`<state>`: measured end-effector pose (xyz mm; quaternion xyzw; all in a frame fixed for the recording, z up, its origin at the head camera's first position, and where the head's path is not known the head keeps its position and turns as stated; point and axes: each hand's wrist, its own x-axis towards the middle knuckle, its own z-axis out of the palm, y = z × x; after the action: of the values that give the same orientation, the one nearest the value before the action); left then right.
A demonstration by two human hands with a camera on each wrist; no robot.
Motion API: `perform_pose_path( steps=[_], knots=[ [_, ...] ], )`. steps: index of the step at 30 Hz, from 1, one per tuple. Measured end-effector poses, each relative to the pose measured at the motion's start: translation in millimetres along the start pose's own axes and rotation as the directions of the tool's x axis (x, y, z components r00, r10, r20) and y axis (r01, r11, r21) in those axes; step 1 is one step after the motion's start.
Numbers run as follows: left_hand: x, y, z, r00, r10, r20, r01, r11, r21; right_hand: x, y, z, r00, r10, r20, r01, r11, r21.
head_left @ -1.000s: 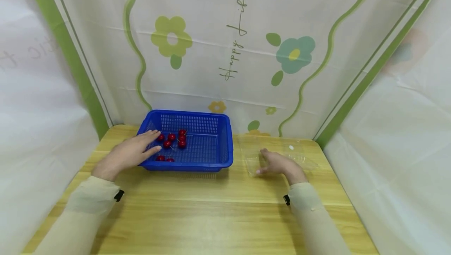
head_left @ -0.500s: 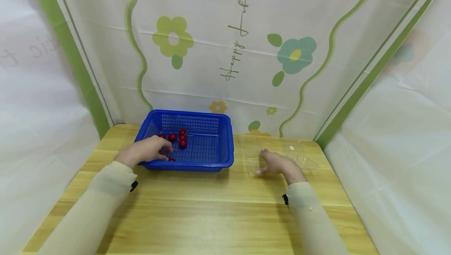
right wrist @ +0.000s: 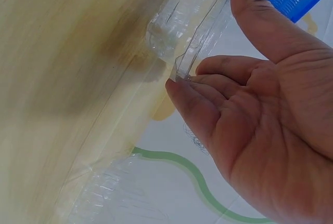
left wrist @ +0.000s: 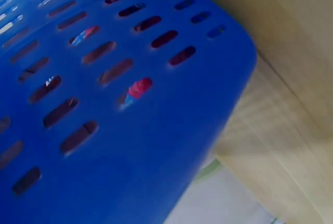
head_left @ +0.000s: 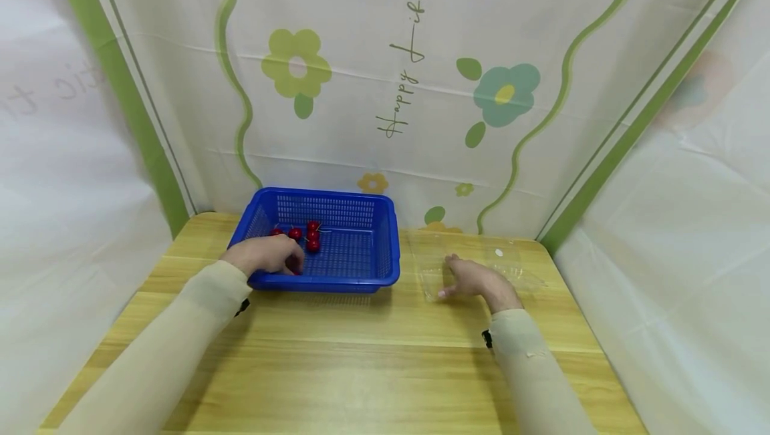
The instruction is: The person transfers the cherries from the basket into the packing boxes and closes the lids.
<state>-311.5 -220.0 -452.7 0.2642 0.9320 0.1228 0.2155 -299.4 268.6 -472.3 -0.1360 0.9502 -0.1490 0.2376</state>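
Gathering cherries [head_left: 313, 245] appears the step in hand: the left hand [head_left: 267, 254] dips into the blue basket [head_left: 337, 282] holding them, fingers curled, any grip hidden. Lifting next likely calls for clearing its wall. The right hand [head_left: 476, 281], thumb and fingers apart, touches a clear container [right wrist: 195, 29] on the table [head_left: 385, 368].

A wood-grain table [head_left: 373, 381] fills the near part of the scene. Past its far edge hangs a white curtain [head_left: 355, 127] printed with a yellow-green flower [head_left: 297, 66] at left, a teal flower [head_left: 506, 94] at right and sideways "Happy Life" lettering [head_left: 402, 87] between. Whitish sheets [head_left: 692, 234] flank both sides.
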Motion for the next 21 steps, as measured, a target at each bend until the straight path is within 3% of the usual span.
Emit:
perform_pose_path(
  steps=[7, 16, 21],
  knots=[
    [0.5, 4.2, -2.4, 1.000, -0.009, 0.005, 0.009, 1.000, -0.018, 0.0, -0.9, 1.3, 1.000, 0.010, -0.003, -0.010, 1.000, -0.004],
    [4.4, 13.8, -5.7, 0.993, 0.084, -0.079, -0.082, 0.996, 0.032, 0.3, -0.3, 2.8, 1.000, 0.004, -0.021, -0.004, 1.000, -0.018],
    [6.3, 24.5, -6.9, 0.985, 0.110, -0.135, -0.110, 0.994, 0.002, 0.3, 0.2, 4.2, 1.000, 0.004, -0.023, -0.005, 1.000, -0.014]
  ],
)
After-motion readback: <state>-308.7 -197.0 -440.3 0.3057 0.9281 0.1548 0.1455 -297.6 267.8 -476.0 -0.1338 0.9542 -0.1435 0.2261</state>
